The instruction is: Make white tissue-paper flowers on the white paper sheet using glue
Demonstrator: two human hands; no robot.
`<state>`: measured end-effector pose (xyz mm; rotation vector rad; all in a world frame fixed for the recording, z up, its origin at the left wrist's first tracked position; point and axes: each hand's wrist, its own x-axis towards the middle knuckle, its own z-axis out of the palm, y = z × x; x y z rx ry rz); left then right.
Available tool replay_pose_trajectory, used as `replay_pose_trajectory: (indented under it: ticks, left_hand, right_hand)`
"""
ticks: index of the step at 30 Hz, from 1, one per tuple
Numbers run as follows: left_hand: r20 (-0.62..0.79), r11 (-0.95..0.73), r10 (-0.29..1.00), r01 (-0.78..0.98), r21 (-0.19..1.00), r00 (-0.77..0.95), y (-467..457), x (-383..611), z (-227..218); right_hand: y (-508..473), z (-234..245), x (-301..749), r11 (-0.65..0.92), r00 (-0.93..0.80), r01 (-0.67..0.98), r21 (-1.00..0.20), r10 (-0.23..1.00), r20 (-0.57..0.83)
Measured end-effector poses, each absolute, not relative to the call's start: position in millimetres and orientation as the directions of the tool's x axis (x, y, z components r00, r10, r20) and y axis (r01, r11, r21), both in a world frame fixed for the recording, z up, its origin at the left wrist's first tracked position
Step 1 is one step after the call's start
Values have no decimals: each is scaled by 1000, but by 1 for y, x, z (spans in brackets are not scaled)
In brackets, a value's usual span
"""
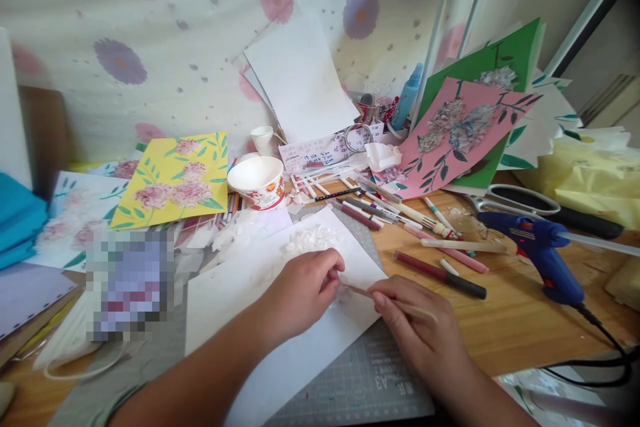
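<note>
Blue glue gun, yellow floral card, pink card, white paper

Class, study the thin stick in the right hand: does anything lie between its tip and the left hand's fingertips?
Nothing visible does. The thin stick, gripped by the right hand, reaches unobstructed across the white sheet to the fingertips of the left hand. The pens lie off to the right.

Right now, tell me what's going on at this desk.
A person works with bare hands over a white sheet on a grey cutting mat. The right hand holds a thin wooden stick; the left hand, fingers curled, meets its tip, hiding anything pinched. A blue glue gun sits to the right.
</note>
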<state>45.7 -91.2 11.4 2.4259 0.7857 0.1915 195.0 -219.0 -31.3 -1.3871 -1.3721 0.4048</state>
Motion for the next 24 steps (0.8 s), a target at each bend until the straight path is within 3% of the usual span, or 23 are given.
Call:
replay_pose_trajectory:
  ticks: [3, 10, 17, 24]
  left_hand:
    - [-48, -669, 552, 477, 570, 832, -89, 45, 12]
    - [-56, -670, 522, 450, 591, 851, -88, 44, 14]
    - [-40, -684, 527, 452, 573, 849, -87, 41, 12]
    - [-29, -688, 520, 439, 578, 853, -87, 43, 13]
  right_hand:
    - [-211, -35, 199, 132, 399, 366, -921, 872, 283]
    - [-201, -34, 201, 25, 490, 194, -981, 864, 119]
    - [-206, -34, 204, 76, 546, 19, -997, 834, 74]
    - [-205, -32, 202, 63, 516, 23, -998, 854, 66]
